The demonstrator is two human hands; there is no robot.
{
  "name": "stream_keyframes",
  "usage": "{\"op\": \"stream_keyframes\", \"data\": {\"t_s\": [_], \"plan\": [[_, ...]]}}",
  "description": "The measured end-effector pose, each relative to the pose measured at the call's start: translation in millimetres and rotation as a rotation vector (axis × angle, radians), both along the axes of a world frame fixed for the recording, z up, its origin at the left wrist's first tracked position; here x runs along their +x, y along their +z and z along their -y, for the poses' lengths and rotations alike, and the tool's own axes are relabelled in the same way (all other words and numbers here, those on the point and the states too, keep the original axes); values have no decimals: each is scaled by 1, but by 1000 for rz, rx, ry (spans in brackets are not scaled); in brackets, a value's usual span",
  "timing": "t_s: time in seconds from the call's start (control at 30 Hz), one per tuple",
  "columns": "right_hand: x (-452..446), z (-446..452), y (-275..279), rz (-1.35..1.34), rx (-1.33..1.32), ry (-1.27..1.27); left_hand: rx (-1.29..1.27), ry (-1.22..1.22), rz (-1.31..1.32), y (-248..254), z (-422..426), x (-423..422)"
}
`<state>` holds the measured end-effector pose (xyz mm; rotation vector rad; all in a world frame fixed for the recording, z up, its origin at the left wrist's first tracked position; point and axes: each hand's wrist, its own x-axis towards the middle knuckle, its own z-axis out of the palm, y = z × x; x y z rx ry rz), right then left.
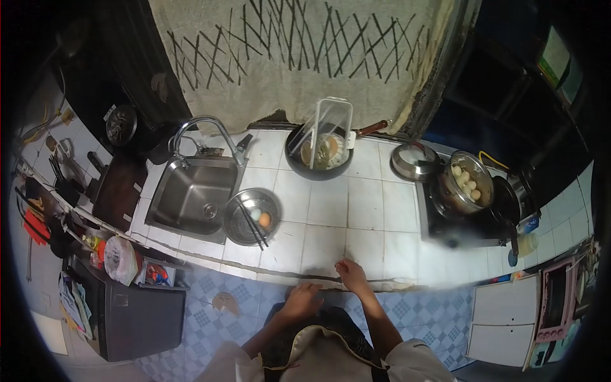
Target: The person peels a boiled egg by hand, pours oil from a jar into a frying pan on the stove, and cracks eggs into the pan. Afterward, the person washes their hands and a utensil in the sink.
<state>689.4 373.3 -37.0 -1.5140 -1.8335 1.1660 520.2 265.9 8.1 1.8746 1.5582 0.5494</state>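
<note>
My left hand (302, 300) is at the counter's front edge, its fingers stretched loosely toward the right, with nothing visible in it. Beside it, my right hand (351, 275) hovers at the same edge, fingers loosely bent and holding nothing I can see. Ahead and to the left, a metal colander (237, 230) rests by the sink with a whitish egg (256, 213) and an orange-brown egg (264, 220) inside. Dark chopsticks (257, 233) lie across it. Both hands are apart from the colander.
A sink (184, 197) with a curved faucet (207, 119) is on the left. At the back stands a dark wok (309, 170) holding a clear plastic box (337, 114). Right, a pot (449, 198) of several pale round items sits on the stove (439, 229) near a metal lid (414, 167).
</note>
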Motion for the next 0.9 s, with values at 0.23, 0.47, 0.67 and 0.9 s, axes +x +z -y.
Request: {"op": "stream_keyframes", "data": {"t_s": [0.23, 0.47, 0.67, 0.9], "plan": [[-120, -39, 18, 40, 96, 237, 43, 133, -9, 2, -2, -86], [-250, -94, 10, 129, 469, 438, -1, 236, -35, -1, 6, -150], [-307, -124, -45, 503, 430, 610, -8, 317, 37, -6, 16, -171], [-316, -133, -76, 557, 278, 737, -59, 374, 56, -17, 38, -193]]}}
